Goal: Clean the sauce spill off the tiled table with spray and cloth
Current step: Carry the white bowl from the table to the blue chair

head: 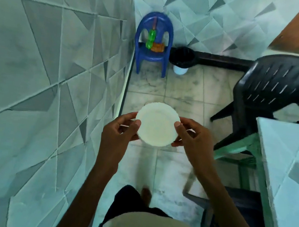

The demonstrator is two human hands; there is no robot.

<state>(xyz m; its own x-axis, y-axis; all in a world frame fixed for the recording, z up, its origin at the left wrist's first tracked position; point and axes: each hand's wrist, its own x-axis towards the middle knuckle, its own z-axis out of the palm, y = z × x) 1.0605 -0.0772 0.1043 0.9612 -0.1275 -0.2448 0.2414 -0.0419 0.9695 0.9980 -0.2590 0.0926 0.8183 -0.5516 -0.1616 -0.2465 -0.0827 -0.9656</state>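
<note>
A strip of open floor (182,91) runs from the near middle to the far wall. On the left a tiled wall (34,78) closes it in. On the right stand a black chair (275,88) and the tabletop (290,171), with a green chair (239,149) tucked under its edge. At the far end a blue chair (153,44) and a black bin (182,57) block the corner.

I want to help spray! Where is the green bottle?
The green plastic spray bottle stands on the small blue plastic chair, top centre in the head view, beside an orange cloth.
</note>
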